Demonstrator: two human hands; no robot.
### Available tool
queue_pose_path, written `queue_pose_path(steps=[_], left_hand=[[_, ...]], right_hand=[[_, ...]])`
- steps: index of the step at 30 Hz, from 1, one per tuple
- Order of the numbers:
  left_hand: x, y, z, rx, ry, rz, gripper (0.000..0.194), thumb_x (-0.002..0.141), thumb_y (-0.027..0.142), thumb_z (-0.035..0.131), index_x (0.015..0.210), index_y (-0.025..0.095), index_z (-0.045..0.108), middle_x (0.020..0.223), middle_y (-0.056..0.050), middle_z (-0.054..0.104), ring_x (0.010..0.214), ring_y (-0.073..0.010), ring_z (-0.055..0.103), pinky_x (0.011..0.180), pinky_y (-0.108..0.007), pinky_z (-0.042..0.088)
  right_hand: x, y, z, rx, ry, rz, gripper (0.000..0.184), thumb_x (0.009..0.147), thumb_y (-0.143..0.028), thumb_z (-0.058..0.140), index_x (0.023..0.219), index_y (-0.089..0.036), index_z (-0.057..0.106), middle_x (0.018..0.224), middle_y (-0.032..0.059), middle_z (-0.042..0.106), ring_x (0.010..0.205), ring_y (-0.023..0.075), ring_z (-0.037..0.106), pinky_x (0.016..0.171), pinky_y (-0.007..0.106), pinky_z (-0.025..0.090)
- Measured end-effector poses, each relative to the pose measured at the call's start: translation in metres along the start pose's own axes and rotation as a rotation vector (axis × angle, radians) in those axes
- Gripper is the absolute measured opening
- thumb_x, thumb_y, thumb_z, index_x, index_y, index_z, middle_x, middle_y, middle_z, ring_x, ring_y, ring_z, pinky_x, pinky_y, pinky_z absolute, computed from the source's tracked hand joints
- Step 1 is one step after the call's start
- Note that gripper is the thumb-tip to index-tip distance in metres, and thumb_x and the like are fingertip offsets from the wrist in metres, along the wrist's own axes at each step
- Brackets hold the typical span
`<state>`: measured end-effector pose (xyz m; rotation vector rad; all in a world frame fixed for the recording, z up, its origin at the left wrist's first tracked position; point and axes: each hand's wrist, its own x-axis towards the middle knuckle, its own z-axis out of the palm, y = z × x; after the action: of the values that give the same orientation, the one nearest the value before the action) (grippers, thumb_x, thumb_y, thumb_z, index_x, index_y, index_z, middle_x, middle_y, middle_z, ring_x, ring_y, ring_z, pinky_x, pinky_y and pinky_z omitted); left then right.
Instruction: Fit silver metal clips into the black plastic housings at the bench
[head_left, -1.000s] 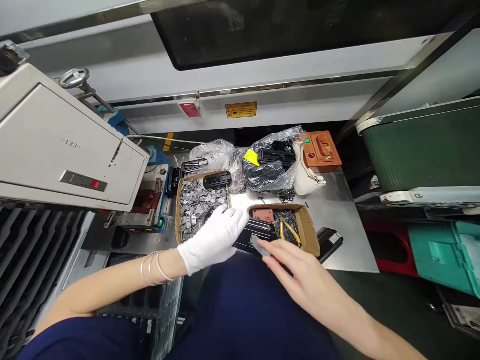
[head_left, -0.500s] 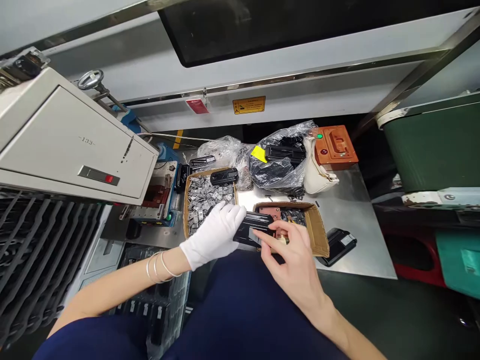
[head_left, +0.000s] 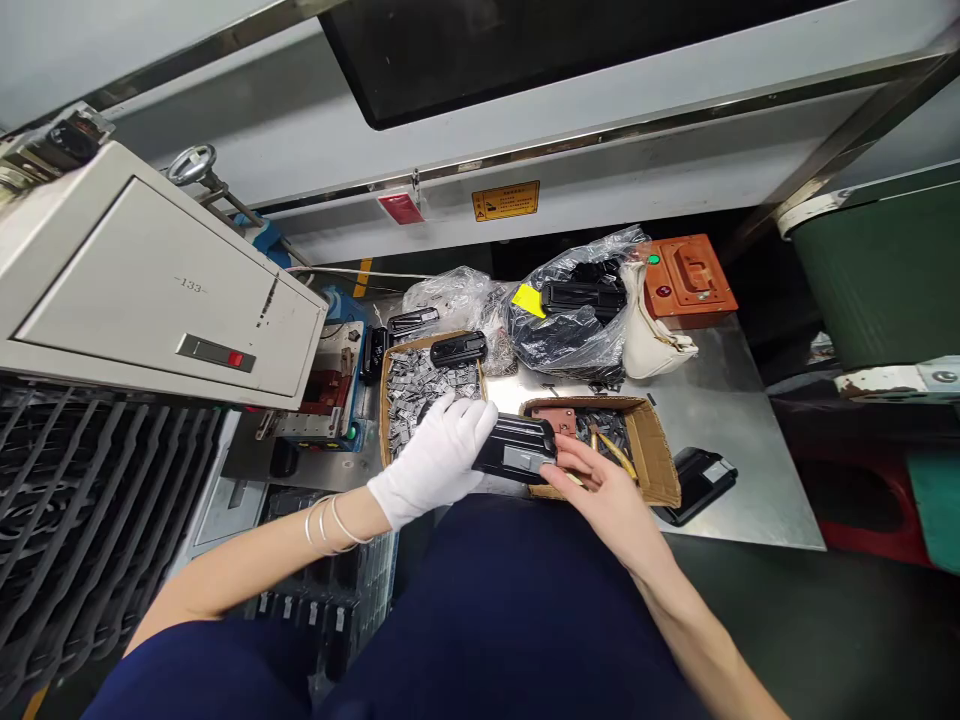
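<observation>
My left hand [head_left: 439, 460], in a white glove, grips the left end of a flat black plastic part [head_left: 516, 449] with a grey metal plate on its face. My bare right hand [head_left: 604, 490] is closed on the part's right end, thumb on top. The part hovers over the near edge of the steel table [head_left: 720, 410], between two cardboard boxes. The left box [head_left: 386, 400] is full of small grey metal clips. The right box [head_left: 652, 450] holds a brown block, small parts and yellow-handled pliers [head_left: 616, 450].
Another black part [head_left: 697, 480] lies at the table's front right. At the back sit plastic bags of black parts [head_left: 574, 320], a white pouch [head_left: 652, 345] and an orange block [head_left: 688, 275]. A grey cabinet [head_left: 150, 290] juts out on the left above a small press [head_left: 330, 385].
The black part was lifted from the right box's edge and turned so its metal plate faces up. My right hand moved from flat beside it to gripping its right end.
</observation>
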<state>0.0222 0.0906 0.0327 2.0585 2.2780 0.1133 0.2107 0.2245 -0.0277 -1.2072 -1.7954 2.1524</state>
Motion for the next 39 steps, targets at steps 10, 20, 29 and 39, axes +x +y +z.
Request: queue_pose_path(steps=[10,20,29,39], left_hand=[[-0.006,-0.015,0.004,0.08,0.113,0.068,0.05,0.076,0.012,0.06,0.125,0.006,0.05,0.104,-0.016,0.068,0.093,-0.0322,0.064,0.092,-0.049,0.056],[-0.005,-0.027,0.014,0.001,0.04,0.017,0.05,0.075,0.013,0.069,0.121,0.011,0.05,0.107,-0.016,0.069,0.094,-0.0325,0.065,0.09,-0.047,0.057],[0.02,-0.044,0.028,-0.085,0.056,-0.013,0.065,0.074,0.014,0.077,0.131,0.012,0.045,0.113,-0.017,0.07,0.101,-0.0342,0.068,0.093,-0.052,0.059],[0.017,-0.065,0.045,-0.61,-0.094,-0.858,0.075,0.079,0.032,0.074,0.148,0.015,0.05,0.15,-0.019,0.061,0.139,-0.0385,0.06,0.12,-0.055,0.049]], right_hand=[[-0.003,-0.012,0.02,0.206,-0.134,-0.212,0.044,0.088,-0.061,0.078,0.08,-0.019,0.069,0.077,0.0025,0.064,0.08,0.0208,0.063,0.078,0.032,0.055],[0.013,-0.014,0.018,0.264,-0.313,-0.008,0.048,0.079,-0.061,0.085,0.094,-0.018,0.072,0.094,0.0062,0.072,0.094,0.0237,0.066,0.095,0.036,0.052],[0.048,-0.016,0.009,0.11,-0.267,-0.069,0.061,0.088,-0.069,0.07,0.062,-0.022,0.041,0.059,-0.0047,0.041,0.058,0.0118,0.038,0.056,0.026,0.034],[0.233,-0.119,-0.109,-0.775,0.229,-0.216,0.043,0.109,-0.032,0.04,0.13,-0.02,0.075,0.135,0.011,0.072,0.127,0.0268,0.067,0.111,0.04,0.052]])
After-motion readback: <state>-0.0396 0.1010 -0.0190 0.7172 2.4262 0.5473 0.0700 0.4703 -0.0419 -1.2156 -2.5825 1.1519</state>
